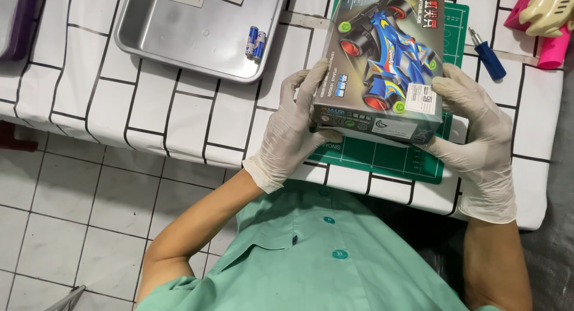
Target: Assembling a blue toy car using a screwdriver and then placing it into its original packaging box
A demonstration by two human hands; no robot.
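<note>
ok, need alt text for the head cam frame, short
Two gloved hands, left hand and right hand, hold a toy race car box above a green cutting mat. Behind sit a metal tray with batteries and a blue screwdriver.

Open cloth is left between the shallow metal tray [179, 42], where two blue batteries [256, 43] lie, and the green cutting mat [382, 158]. Passage over the mat is blocked by the held grey toy-car box [382, 60]. The right is crowded by a blue-handled screwdriver [487, 55] and pink plastic toys [547, 24].
</note>
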